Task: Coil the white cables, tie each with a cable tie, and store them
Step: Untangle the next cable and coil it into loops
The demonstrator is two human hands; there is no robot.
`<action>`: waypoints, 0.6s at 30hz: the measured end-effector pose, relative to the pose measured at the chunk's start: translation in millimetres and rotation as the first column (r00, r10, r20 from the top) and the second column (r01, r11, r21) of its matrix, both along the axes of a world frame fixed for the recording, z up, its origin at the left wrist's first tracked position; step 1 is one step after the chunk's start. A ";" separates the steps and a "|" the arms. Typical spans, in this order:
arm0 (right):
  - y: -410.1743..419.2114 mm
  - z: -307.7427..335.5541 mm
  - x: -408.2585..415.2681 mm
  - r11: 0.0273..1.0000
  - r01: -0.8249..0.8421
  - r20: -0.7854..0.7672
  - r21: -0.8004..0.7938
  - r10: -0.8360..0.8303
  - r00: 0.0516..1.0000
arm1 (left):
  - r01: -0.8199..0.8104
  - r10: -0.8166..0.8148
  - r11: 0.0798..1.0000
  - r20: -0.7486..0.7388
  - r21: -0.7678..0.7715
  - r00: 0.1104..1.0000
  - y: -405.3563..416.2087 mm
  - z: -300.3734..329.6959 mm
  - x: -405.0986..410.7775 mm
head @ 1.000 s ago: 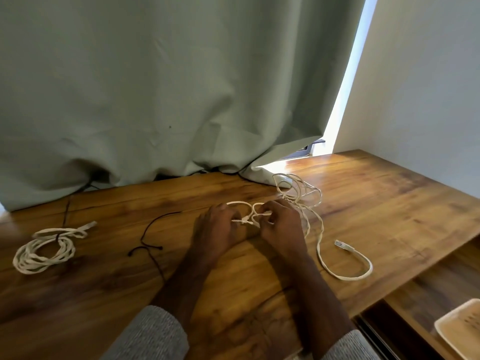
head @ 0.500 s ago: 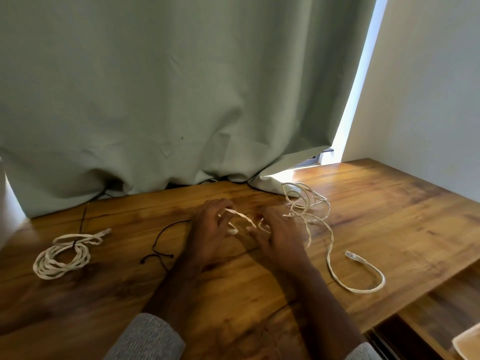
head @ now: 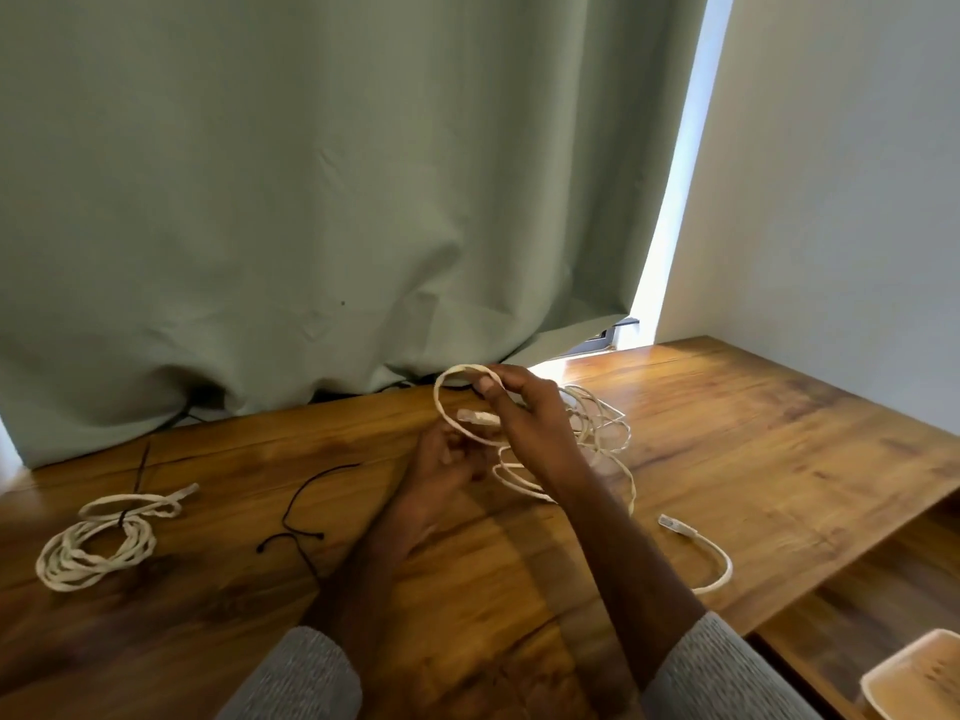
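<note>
My right hand (head: 524,418) is raised above the wooden table (head: 753,449) and holds a loop of the loose white cable (head: 597,433), with one plug end lying across the loop. Just below it, my left hand (head: 441,465) is blurred and touches the same cable; its grip is unclear. The rest of this cable lies tangled behind my right hand, and its other plug end (head: 675,527) trails to the right on the table. A coiled white cable (head: 96,543), bound with a black tie, lies at the far left.
A loose black cable tie (head: 301,506) lies on the table left of my hands. A green curtain (head: 311,200) hangs along the table's back edge. A white tray (head: 914,678) sits on a lower shelf at the bottom right.
My right hand has lifted off the table, raising a loop of the cable with its plug end. My left hand has followed to just under it. The camera view has tilted upward.
</note>
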State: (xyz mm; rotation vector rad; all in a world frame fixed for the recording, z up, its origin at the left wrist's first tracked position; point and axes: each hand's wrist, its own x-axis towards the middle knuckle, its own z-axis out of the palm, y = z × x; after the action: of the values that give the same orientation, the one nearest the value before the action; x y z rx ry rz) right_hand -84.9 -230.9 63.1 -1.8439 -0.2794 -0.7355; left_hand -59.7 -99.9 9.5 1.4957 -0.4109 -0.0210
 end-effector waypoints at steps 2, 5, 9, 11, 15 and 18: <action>5.8 10.6 -1.5 0.990 -0.066 -0.040 0.128 0.071 0.997 | 0.079 -0.079 0.996 0.013 -0.050 0.997 -15.2 4.4 -5.6; 12.4 13.5 -1.2 0.961 -0.098 -0.110 0.260 0.131 0.985 | 0.232 -0.265 0.923 -0.070 -0.306 0.962 -21.9 7.5 -10.3; 11.4 2.8 1.5 0.960 -0.087 -0.250 0.265 0.156 0.956 | 0.233 -0.320 0.891 -0.174 -0.390 0.931 -26.4 6.4 -16.9; 9.4 1.6 0.0 0.996 -0.084 -0.346 0.011 0.083 0.934 | 0.142 -0.213 0.931 -0.187 -0.336 0.959 -27.7 7.8 -15.1; -21.6 10.1 -15.7 0.943 0.052 -0.028 -0.329 -0.065 0.997 | 0.034 -0.128 0.908 -0.200 -0.418 0.971 -17.1 16.4 -0.2; -83.3 15.5 -20.5 0.802 0.222 0.039 -0.554 -0.241 0.970 | 0.006 -0.139 0.868 -0.233 -0.496 0.962 -6.3 26.6 18.1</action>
State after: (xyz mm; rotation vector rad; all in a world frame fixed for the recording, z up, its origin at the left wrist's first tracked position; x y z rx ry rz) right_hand -105.4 -314.1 78.7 -2.4802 -0.2657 -0.8493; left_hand -41.6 -106.2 36.1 0.9523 -0.2324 -0.1624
